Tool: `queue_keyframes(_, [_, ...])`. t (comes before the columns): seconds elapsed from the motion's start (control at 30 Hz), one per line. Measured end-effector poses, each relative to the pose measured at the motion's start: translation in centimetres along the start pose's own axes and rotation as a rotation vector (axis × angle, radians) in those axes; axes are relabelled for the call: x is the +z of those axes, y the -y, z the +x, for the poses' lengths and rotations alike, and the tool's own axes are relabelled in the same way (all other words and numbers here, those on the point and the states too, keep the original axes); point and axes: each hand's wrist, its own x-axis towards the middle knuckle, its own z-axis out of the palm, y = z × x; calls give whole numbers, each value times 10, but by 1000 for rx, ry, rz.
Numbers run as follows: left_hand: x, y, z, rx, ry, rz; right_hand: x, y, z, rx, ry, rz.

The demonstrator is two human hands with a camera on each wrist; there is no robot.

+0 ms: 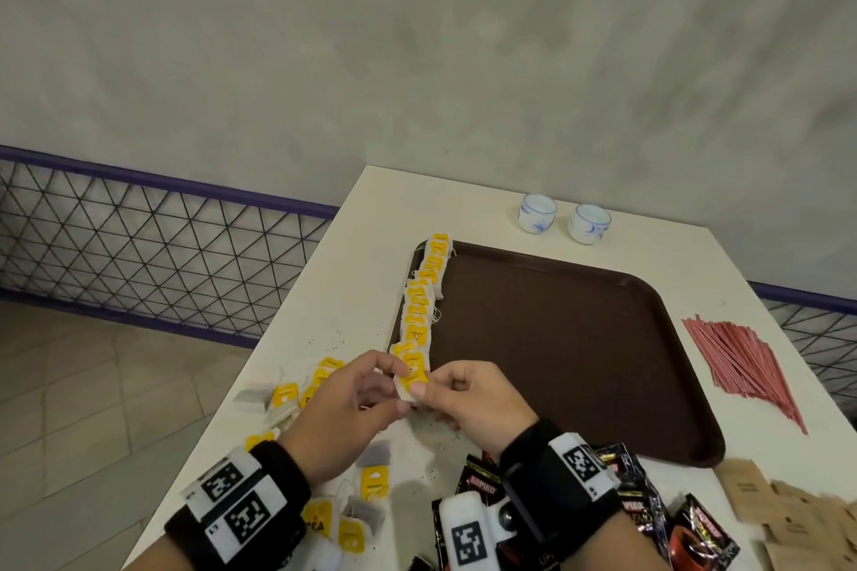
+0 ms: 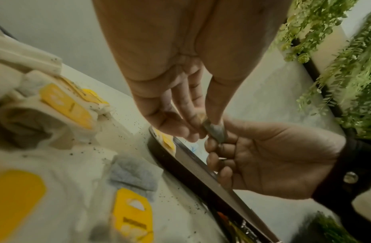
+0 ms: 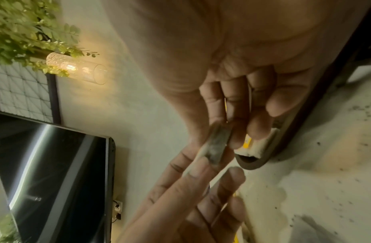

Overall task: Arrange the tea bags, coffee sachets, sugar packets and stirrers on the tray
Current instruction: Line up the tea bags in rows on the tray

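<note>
Both hands pinch one yellow-tagged tea bag (image 1: 414, 378) just above the near left corner of the brown tray (image 1: 570, 352). My left hand (image 1: 352, 403) holds its left side, my right hand (image 1: 468, 403) its right side. In the left wrist view the tea bag (image 2: 215, 131) shows edge-on between the fingertips; the right wrist view shows the same tea bag (image 3: 216, 146). A row of tea bags (image 1: 424, 297) lies along the tray's left rim. Loose tea bags (image 1: 297, 394) lie on the table at the left. Red stirrers (image 1: 742, 362), coffee sachets (image 1: 649, 510) and brown sugar packets (image 1: 788, 510) lie off the tray.
Two small white-and-blue cups (image 1: 563, 220) stand behind the tray. The white table (image 1: 352, 274) ends at the left, with a mesh railing (image 1: 139, 246) beyond. Tea dust speckles the table near the tray corner.
</note>
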Motion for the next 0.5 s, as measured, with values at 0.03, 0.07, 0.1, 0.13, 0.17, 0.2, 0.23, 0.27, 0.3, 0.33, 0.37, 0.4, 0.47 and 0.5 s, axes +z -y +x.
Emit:
queue_keyframes(0.03, [2, -2, -1, -17, 4, -41, 0, -2, 0, 6, -6, 23])
queue_keyframes(0.07, [5, -4, -2, -33, 6, -83, -1, -5, -1, 7, -20, 40])
queue_keyframes(0.1, [7, -6, -3, -46, 6, -110, -2, -7, -1, 7, -40, 39])
queue_keyframes(0.13, [7, -7, -3, -57, 3, -105, -3, -8, -1, 0, -63, 29])
queue_keyframes(0.17, [7, -8, -2, -65, -7, -61, -5, -9, -1, -5, -94, 7])
queue_keyframes(0.2, [4, -8, 0, -69, -26, 18, -7, -10, -2, -13, -131, -20])
queue_keyframes(0.23, [0, -7, 3, -67, -55, 121, -9, -10, -2, -19, -175, -49])
queue_keyframes(0.27, [-4, -5, 9, -64, -90, 236, -12, -11, -1, -24, -220, -77])
queue_keyframes(0.3, [-8, -4, 15, -57, -125, 357, -15, -10, 0, -28, -258, -103])
queue_keyframes(0.33, [-12, -4, 21, -48, -151, 472, -18, -10, 2, -29, -281, -128])
queue_keyframes(0.37, [-14, -3, 29, -40, -164, 570, -19, -9, 4, -25, -293, -151])
queue_keyframes(0.4, [-15, -1, 38, -33, -163, 651, -20, -8, 8, -21, -302, -166])
queue_keyframes(0.47, [-15, 2, 55, -36, -138, 760, -19, -8, 17, -15, -318, -174])
queue_keyframes(0.5, [-15, 4, 64, -41, -124, 800, -16, -9, 23, -12, -324, -180])
